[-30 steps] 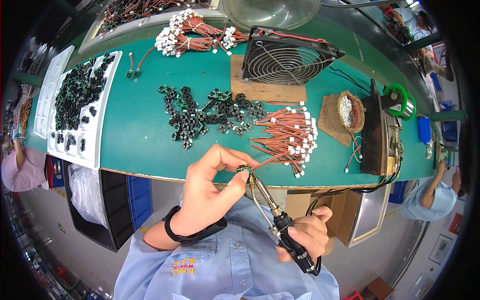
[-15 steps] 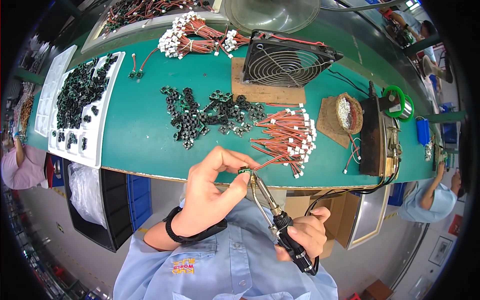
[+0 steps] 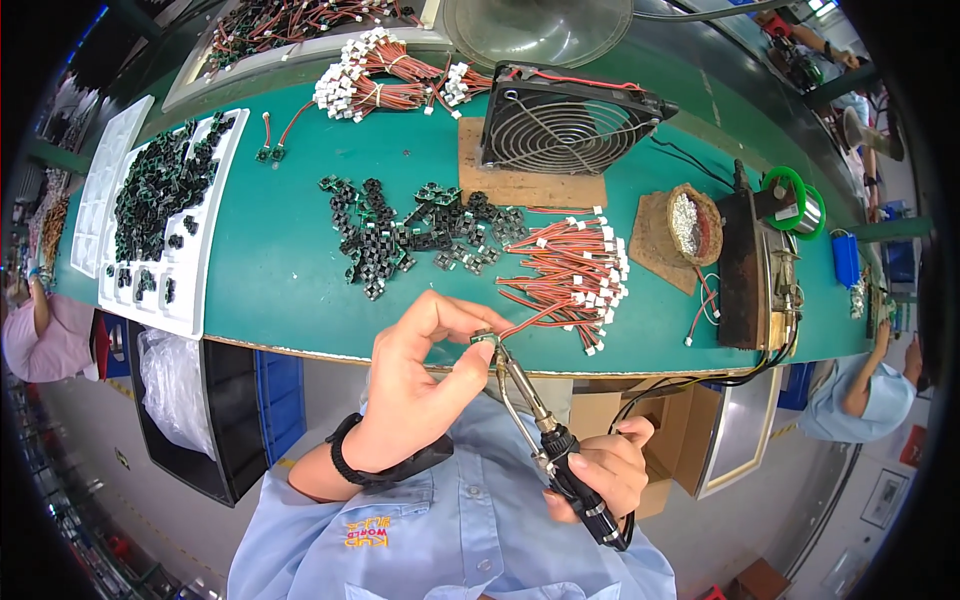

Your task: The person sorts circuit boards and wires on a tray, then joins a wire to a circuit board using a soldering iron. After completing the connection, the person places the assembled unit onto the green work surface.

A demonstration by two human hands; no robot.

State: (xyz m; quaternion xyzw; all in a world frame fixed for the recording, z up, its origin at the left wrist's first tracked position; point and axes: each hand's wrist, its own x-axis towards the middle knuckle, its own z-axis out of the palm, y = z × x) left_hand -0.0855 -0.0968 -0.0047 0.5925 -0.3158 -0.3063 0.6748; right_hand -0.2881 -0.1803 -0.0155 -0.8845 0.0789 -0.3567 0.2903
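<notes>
Between the thumb and fingers of my left hand [image 3: 425, 365] is a small green circuit board [image 3: 486, 338], pinched just past the table's front edge. Red and black wires run from it toward the wire bundle. My right hand [image 3: 605, 475] grips a black-handled soldering iron [image 3: 560, 445] with a thin metal tube along its shaft. Its tip points up-left and meets the board, though exact contact is too small to make out. Beyond my hands lie a pile of short red-black wires with white connectors [image 3: 570, 270] and a heap of small black-and-green boards [image 3: 400, 230].
A fan [image 3: 565, 120] stands on a brown board at the back. To its right are a round holder of metal shavings [image 3: 690, 225], a dark metal box [image 3: 740, 270] and a green solder spool [image 3: 790, 200]. White trays [image 3: 215, 230] with boards lie left. Bundled wires [image 3: 375, 75] sit behind.
Both hands, the board and the iron have shifted very slightly left in the picture. The iron's tip stays at the board, and both grips are unchanged.
</notes>
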